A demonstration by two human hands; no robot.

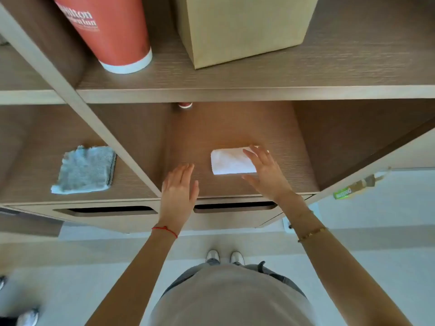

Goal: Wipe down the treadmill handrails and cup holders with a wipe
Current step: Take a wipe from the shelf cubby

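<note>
A: Wipe [231, 163] — white, folded, lying flat on the lower shelf [282, 142] of a wooden shelving unit, middle compartment. Not lifted.

B: Hands?

A: Right hand [264, 171] spread wide over the wipe's right end, fingers above its top edge, thumb below its lower corner. Touching or just hovering, can't tell. No grip closed. Left hand [179, 187] flat and open, fingers together, near the wipe's left side but apart from it, holding nothing.

B: Anything else on the shelves?

A: Grey cloth [86, 170] in the compartment to the left. On the shelf above, a red paper cup [110, 31] and a cardboard box [240, 27]. Small red-and-white item at the back, mostly hidden.

B: Treadmill?

A: Not in view. No handrails, no cup holders. Person stands facing the shelves, shoes visible on pale floor.

B: Progress, then?

A: My read: very start. Wipe is being fetched at best. All wiping remains — handrails and cup holders both untouched as far as shown.
</note>
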